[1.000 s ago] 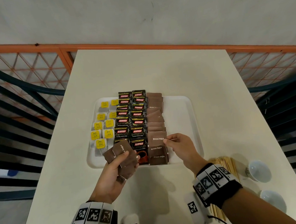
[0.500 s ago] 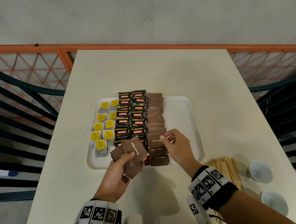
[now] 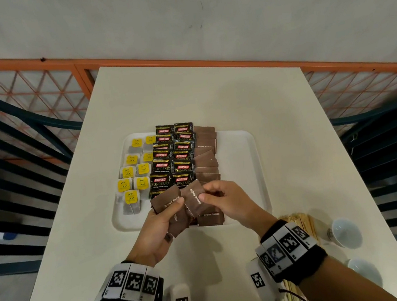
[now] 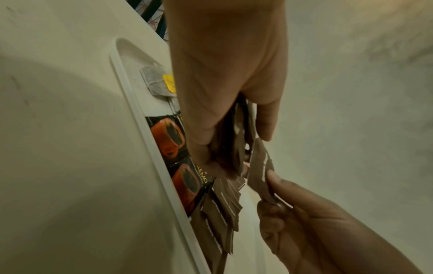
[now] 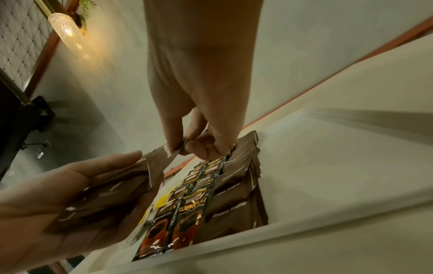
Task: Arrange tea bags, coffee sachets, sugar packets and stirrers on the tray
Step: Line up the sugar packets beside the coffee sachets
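Observation:
A white tray (image 3: 238,146) holds yellow-tagged tea bags (image 3: 134,174) on its left, black coffee sachets (image 3: 173,157) in the middle and a column of brown sugar packets (image 3: 205,159) to their right. Over the tray's near edge my left hand (image 3: 160,218) grips a fanned stack of brown sugar packets (image 3: 167,202). My right hand (image 3: 222,197) pinches one packet (image 3: 194,198) at the top of that stack between thumb and forefinger; the same packet (image 4: 260,174) shows in the left wrist view. Wooden stirrers (image 3: 300,223) lie on the table by my right wrist.
Two pale cups (image 3: 345,233) stand on the table at the near right. The tray's right third (image 3: 238,170) is bare. Dark chair backs flank the table, and an orange railing (image 3: 207,61) runs behind it.
My right hand left the sugar column on the tray and moved left to the stack, taking hold of its top packet. My left hand rose slightly toward it.

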Available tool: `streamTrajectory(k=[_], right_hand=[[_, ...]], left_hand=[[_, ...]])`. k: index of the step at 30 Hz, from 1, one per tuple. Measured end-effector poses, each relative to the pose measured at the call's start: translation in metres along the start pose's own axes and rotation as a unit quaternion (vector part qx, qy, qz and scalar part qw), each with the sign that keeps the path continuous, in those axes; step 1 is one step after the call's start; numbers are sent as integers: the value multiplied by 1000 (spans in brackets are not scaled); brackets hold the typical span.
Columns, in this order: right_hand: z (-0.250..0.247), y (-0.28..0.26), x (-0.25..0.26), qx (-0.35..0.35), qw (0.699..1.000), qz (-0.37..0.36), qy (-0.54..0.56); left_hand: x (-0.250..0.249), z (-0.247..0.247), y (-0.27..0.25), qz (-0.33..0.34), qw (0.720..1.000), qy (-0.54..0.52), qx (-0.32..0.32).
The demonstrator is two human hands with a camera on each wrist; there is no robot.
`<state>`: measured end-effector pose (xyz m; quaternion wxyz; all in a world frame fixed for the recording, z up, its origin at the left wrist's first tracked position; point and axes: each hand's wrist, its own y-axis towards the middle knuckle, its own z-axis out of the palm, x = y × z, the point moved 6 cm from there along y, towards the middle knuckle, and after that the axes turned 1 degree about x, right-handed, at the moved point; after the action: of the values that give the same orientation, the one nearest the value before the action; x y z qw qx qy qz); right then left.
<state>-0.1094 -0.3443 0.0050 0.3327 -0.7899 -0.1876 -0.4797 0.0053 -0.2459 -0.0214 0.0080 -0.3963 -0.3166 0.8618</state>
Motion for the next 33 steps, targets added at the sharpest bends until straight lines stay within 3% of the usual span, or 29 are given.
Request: streamTrajectory(k=[2,5,8,11,14,16,19,23,26,33], right_hand=[[-5,0,3,-35,998,-38,-35],[-9,-6,18,-101,974,-176,-101],[0,-10,19,-63,958,-230,-158],[2,-10,11,-39,970,-195,-141],[-5,-7,4,-77,987,-134,-35],[-7,-1,-5,-77,994,-56,56],[-8,8,-11,-49,992,20,116],[-35,22,-26,-134,968,69,202],[-51,30,-37,-180,959,94,197],[-42,48,-46,-158,971,124,128]], left_hand=[[0,-1,3,1,1000,-12,-3],[0,0,6,10,999,-45,-3],[-3,2,7,22,998,-51,5],[-5,-1,9,30,999,-33,-9],[-6,-4,9,32,999,-12,-17],[-6,-3,10,32,999,-5,-17],[-6,-2,10,27,999,-16,-22],[-8,-10,12,9,994,-101,-47],[-11,-19,11,11,990,-132,-52],[-14,-20,7,23,989,-145,-26]])
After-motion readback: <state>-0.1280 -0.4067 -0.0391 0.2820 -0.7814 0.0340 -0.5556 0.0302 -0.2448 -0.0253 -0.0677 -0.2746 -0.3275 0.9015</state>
